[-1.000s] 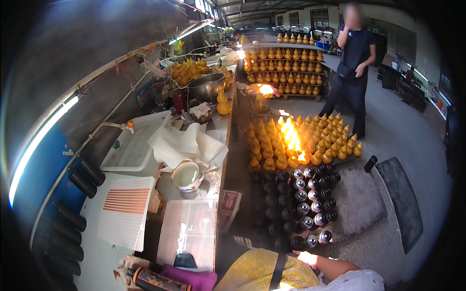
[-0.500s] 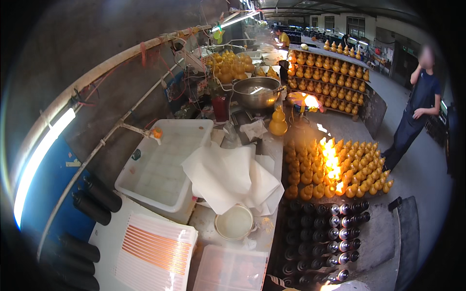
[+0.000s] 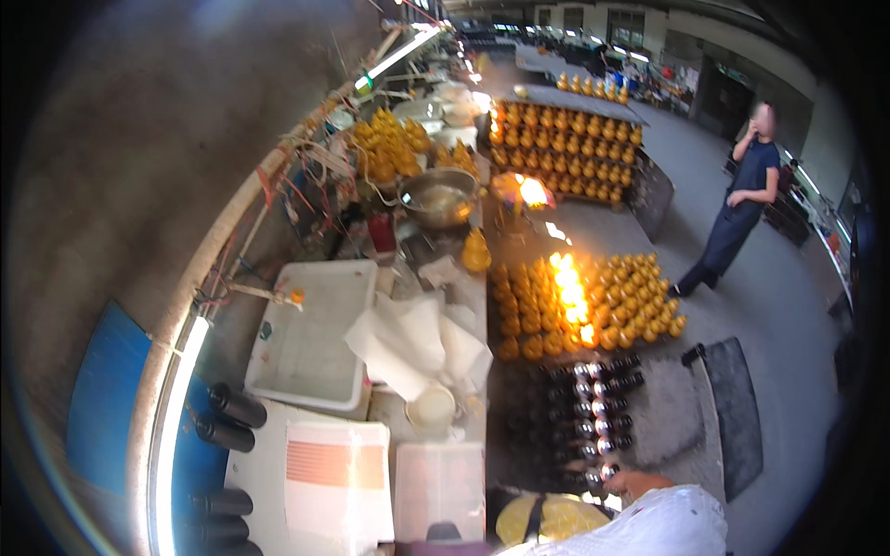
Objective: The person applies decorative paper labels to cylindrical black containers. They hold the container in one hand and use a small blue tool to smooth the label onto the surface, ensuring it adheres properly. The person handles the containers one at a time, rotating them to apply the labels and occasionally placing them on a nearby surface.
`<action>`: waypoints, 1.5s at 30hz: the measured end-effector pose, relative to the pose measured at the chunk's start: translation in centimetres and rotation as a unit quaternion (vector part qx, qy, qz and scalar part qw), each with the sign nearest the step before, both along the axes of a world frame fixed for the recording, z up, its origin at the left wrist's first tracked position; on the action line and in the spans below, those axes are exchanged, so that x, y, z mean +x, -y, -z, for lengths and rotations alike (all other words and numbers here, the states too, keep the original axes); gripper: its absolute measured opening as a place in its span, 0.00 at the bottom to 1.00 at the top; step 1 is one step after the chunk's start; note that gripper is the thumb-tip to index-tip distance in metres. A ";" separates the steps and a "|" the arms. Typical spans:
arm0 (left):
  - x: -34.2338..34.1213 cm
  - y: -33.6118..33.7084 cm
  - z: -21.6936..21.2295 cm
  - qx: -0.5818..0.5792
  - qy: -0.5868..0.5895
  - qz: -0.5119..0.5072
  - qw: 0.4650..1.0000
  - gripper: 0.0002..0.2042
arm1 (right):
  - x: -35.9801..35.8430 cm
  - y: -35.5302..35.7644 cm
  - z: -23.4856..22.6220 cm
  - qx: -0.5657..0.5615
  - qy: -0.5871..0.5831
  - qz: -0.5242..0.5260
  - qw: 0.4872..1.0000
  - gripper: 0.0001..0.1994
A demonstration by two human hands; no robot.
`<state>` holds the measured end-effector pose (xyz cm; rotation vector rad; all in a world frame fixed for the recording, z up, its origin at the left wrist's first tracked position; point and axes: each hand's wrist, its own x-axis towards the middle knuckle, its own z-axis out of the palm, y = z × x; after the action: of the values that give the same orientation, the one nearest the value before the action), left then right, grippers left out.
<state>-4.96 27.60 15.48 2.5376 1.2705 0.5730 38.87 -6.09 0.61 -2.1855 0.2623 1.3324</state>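
the right hand (image 3: 638, 482), grip hidden so i cannot tell, rests by rows of dark shiny-topped moulds (image 3: 598, 422) lined up for easy reach beside yellow gourd-shaped castings (image 3: 575, 306).

Workshop hall, grey concrete floor (image 3: 797, 306), sun patch glaring at centre. Left: rough grey wall (image 3: 167, 139) with a blue panel (image 3: 102, 408) low down and a lit tube light (image 3: 176, 408) along its base; a second tube light (image 3: 399, 54) runs far along the same wall. Long cluttered surface (image 3: 468, 287) runs near to far below the wall. Dark mat (image 3: 732, 408) on the floor at right. Far right: dark doorway (image 3: 723, 93) and pale wall, with a person (image 3: 737, 204) standing. Far end has bright windows, probably; too blurred to be sure.
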 end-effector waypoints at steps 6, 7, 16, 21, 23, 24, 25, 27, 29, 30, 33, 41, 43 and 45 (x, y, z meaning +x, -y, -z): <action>1.3 -0.2 0.4 -0.006 -0.006 0.038 0.999 0.36 | -1.9 10.6 -2.4 0.022 0.020 0.084 0.996 0.18; 2.2 -0.2 0.3 -0.006 -0.011 0.043 0.999 0.36 | -1.5 11.2 -2.7 0.026 0.022 0.097 0.995 0.18; 7.9 -0.1 -0.4 -0.034 -0.066 0.147 0.986 0.34 | -8.0 22.7 -5.2 0.022 0.004 0.325 0.945 0.14; 11.2 0.9 0.1 -0.041 -0.081 0.182 0.979 0.34 | -15.5 25.9 -7.8 -0.065 -0.024 0.409 0.910 0.12; 12.6 1.8 0.0 -0.046 -0.091 0.198 0.975 0.33 | -16.5 25.5 -10.1 -0.056 -0.086 0.477 0.873 0.13; 13.3 2.6 0.1 -0.048 -0.098 0.206 0.972 0.33 | -17.6 26.4 -9.3 -0.020 -0.122 0.505 0.854 0.14; 14.3 3.3 0.0 -0.052 -0.103 0.218 0.969 0.33 | -19.3 27.3 -8.9 0.017 -0.153 0.535 0.831 0.15; 16.4 4.7 -0.1 -0.052 -0.127 0.233 0.963 0.33 | -19.6 28.4 -9.5 -0.011 -0.075 0.545 0.835 0.15; 18.4 7.2 0.0 -0.065 -0.148 0.242 0.957 0.33 | -21.9 36.4 -1.4 -0.133 -0.047 0.398 0.906 0.15; 19.1 8.6 -0.4 -0.054 -0.158 0.236 0.957 0.33 | -19.6 37.2 0.1 -0.098 -0.044 0.426 0.898 0.15; 23.5 14.9 -1.3 -0.059 -0.197 0.235 0.950 0.32 | -11.9 45.4 -0.8 0.000 0.025 0.523 0.852 0.16; 31.4 25.8 -5.8 -0.103 -0.454 0.235 0.853 0.31 | -4.8 58.2 -3.4 0.113 0.075 0.652 0.746 0.12; 32.6 26.0 -7.3 -0.114 -0.489 0.238 0.831 0.31 | -7.5 58.2 -3.3 0.044 0.032 0.650 0.758 0.09; 33.4 24.8 -8.9 -0.125 -0.515 0.246 0.812 0.31 | -9.8 58.3 -3.8 -0.029 -0.014 0.636 0.771 0.07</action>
<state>28.45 2.85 24.34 2.7675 0.7008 -1.1489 29.08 -64.39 4.38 -1.3679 1.4751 0.5146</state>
